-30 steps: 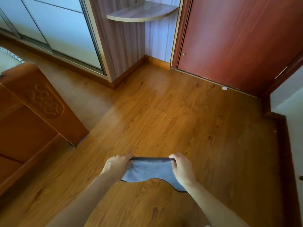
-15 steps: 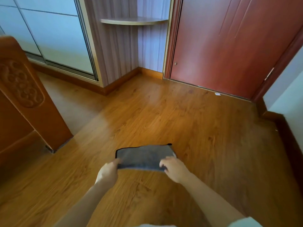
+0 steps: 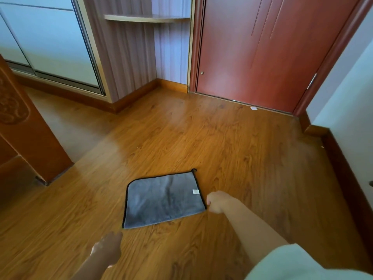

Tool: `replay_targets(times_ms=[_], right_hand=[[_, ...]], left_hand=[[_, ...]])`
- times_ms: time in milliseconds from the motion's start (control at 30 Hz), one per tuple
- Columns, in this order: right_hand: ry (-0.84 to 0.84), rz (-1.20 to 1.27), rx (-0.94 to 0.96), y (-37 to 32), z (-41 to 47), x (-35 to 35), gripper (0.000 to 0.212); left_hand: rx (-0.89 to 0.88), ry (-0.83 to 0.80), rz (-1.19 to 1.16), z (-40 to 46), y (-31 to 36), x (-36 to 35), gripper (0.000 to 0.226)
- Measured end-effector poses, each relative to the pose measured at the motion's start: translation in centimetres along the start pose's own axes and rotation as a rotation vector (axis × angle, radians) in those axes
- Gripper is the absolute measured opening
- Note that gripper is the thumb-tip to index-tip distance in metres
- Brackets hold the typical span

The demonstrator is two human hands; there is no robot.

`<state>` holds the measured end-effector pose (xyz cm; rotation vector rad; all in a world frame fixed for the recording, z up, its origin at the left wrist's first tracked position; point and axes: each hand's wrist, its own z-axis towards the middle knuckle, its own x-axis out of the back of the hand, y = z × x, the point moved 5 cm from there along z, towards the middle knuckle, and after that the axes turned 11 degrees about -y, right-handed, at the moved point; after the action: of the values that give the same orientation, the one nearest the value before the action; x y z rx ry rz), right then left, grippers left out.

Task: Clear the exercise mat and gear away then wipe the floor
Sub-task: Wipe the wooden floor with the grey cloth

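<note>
Lying flat on the wood floor [image 3: 232, 138], the grey cloth [image 3: 163, 199] is spread out in front of the red door [image 3: 262, 51]. The right hand [image 3: 219, 202] sits at the cloth's right edge, fingers curled; whether it pinches the hem, I cannot tell. The left hand [image 3: 108, 250] hovers just short of the near-left corner, blurred, holding nothing, its grip unreadable.

- left hand [image 3: 108, 249] is motion-blurred, can't make out its fingers
- carved orange-brown wooden furniture panel [image 3: 24, 128] is cut off by the left edge
- tiny white tag [image 3: 195, 191] on the grey cloth [image 3: 161, 201] is unreadable
</note>
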<state>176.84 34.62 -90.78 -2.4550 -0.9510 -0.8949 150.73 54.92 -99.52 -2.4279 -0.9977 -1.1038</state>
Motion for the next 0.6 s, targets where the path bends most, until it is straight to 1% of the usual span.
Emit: replay_targets(times_ms=[100, 167, 267, 333, 433, 533, 600], right_hand=[[-0.054, -0.047, 0.045, -1.8, 0.7, -1.0, 0.034], [-0.036, -0.035, 0.083, -3.0, 0.9, -0.4, 0.039], [0.072, 0.043, 0.135, -4.1, 1.5, 1.1, 0.046], [0.169, 0.045, 0.171, -4.4, 2.1, 1.3, 0.051], [0.274, 0.032, 0.161, -3.7, 3.1, -1.0, 0.062], [0.264, 0.042, 0.114, -2.8, 4.6, -4.7, 0.070], [0.268, 0.110, 0.105, -2.6, 5.7, -6.4, 0.070]], left_hand=[[-0.038, 0.025, 0.047, 0.4, 1.8, 0.7, 0.043], [-0.049, 0.068, 0.051, 0.8, 3.1, 1.9, 0.040], [-0.030, 0.122, 0.029, 1.2, 4.6, 3.1, 0.039], [-0.037, 0.143, 0.016, 1.4, 5.4, 3.0, 0.041], [-0.063, 0.180, 0.057, 1.9, 6.1, 2.2, 0.048], [-0.099, 0.244, 0.116, 2.5, 6.4, 1.6, 0.050], [-0.109, 0.273, 0.070, 3.1, 6.3, 1.2, 0.047]])
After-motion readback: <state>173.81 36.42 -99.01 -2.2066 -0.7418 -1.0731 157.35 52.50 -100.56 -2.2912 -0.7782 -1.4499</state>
